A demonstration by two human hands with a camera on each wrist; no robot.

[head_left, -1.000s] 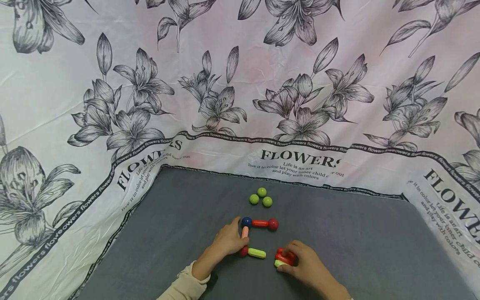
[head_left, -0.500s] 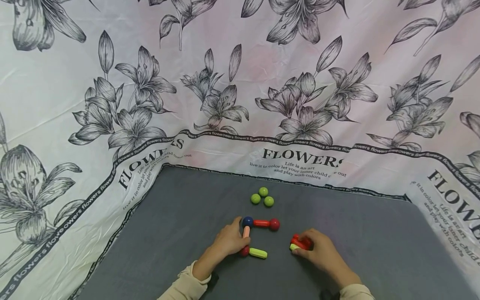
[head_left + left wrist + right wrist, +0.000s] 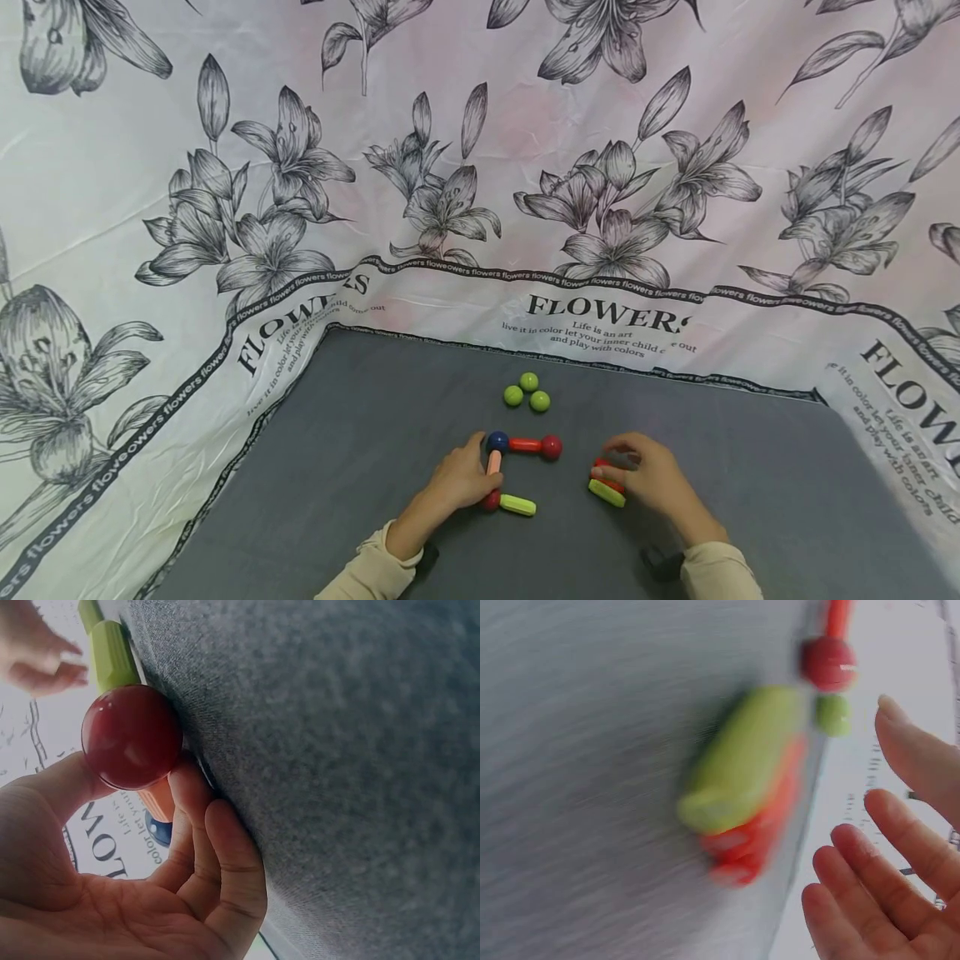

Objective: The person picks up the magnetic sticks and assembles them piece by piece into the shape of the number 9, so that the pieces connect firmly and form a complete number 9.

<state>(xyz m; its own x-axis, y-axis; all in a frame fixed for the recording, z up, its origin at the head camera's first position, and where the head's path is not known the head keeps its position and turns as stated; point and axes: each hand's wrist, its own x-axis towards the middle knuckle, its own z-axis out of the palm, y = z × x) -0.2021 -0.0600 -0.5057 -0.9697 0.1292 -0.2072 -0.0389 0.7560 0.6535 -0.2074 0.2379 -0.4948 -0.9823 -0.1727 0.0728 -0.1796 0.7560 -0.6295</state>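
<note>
My left hand (image 3: 459,479) rests at the left side of a three-sided shape of magnetic sticks and balls. Its thumb and fingers hold the salmon-orange stick (image 3: 493,462) by the near red ball (image 3: 132,736). At that stick's far end is a blue ball (image 3: 498,442); a red stick (image 3: 525,445) runs from there to another red ball (image 3: 551,447). A yellow-green stick (image 3: 517,505) extends right from the near ball. My right hand (image 3: 648,475) has relaxed fingers, apart from a second yellow-green stick (image 3: 742,761) and red sticks (image 3: 754,840) lying together, blurred in the right wrist view.
Three light green balls (image 3: 528,392) sit in a cluster beyond the shape. The grey table (image 3: 375,392) is bordered at the back and left by a flower-printed curtain (image 3: 450,208).
My right hand has carried the bundle of red and yellow-green sticks right and away from me, then let go of it. My left hand has kept its place.
</note>
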